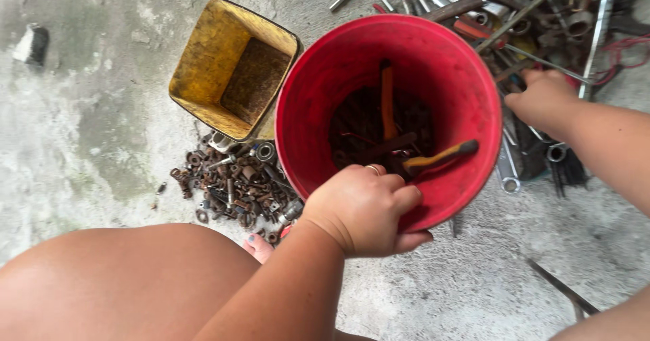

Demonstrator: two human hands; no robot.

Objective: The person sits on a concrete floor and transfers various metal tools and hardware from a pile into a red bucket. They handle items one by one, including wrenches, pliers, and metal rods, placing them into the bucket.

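Concrete floor (88, 131), grey and stained, carries everything in view.

Red plastic bucket (447, 77) stands upright at centre frame, mouth open to the camera. Inside: a dark heap of rusty metal parts, plus pliers with orange-and-black handles (440, 157) leaning against the near-right wall and another orange-handled tool (387, 101) standing further back.

Pile of tools (501, 9) lies on the floor beyond and right of the bucket: wrenches, rods, rings, red wire, all tangled.

Yellow square container (210, 50) sits just left of the bucket, touching or nearly touching it, tilted with its rusty interior visible.

Left hand (365, 209) grasps the bucket's near rim, fingers curled over the edge, thumb outside on the wall; a ring shows on one finger.

Right hand (545, 101) reaches into the tool pile right of the bucket; fingers are buried among the tools, so its grip cannot be told.

Heap of rusty nuts and bolts (233, 182) lies loose below the yellow container, left of the bucket.
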